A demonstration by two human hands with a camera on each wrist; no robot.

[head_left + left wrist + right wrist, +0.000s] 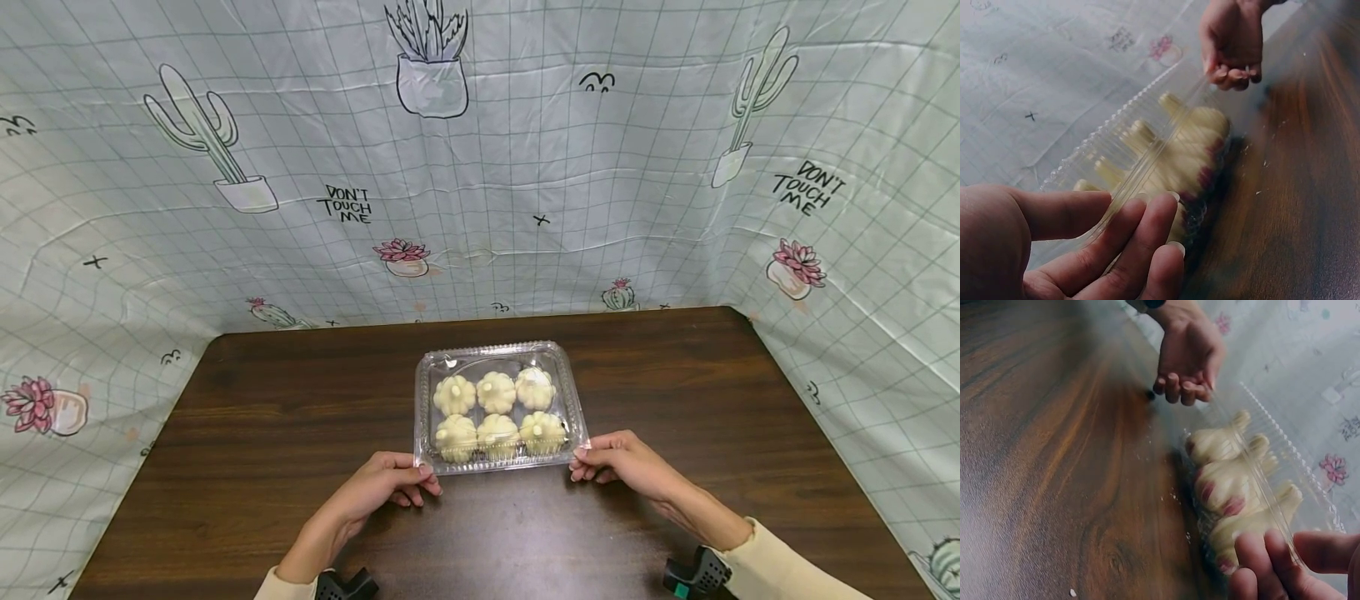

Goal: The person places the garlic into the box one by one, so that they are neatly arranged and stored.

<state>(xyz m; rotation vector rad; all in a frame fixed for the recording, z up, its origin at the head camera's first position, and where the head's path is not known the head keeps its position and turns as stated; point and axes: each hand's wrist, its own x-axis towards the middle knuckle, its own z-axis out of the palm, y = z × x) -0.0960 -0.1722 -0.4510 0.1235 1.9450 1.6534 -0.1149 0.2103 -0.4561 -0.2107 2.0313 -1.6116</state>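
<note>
A clear plastic clamshell box (495,467) is in the middle of the table, its lid down. Inside, in two rows, are several cream-coloured, ribbed, garlic-like bulbs (496,392) with short stubs on top. From the side, the wrist views show pinkish-purple patches low on the bulbs (1222,487). My left hand (384,482) pinches the rim at the box's near left corner between thumb and fingers. At the near right corner, the rim is pinched by my right hand (628,463). Whether the box touches the table or is slightly raised, I cannot tell.
The dark wooden table (285,400) extends on both sides of the box. Pale crumbs (1260,175) lie on the wood near it. A white grid-patterned cloth (495,167) with cactus drawings hangs behind the table and along both sides.
</note>
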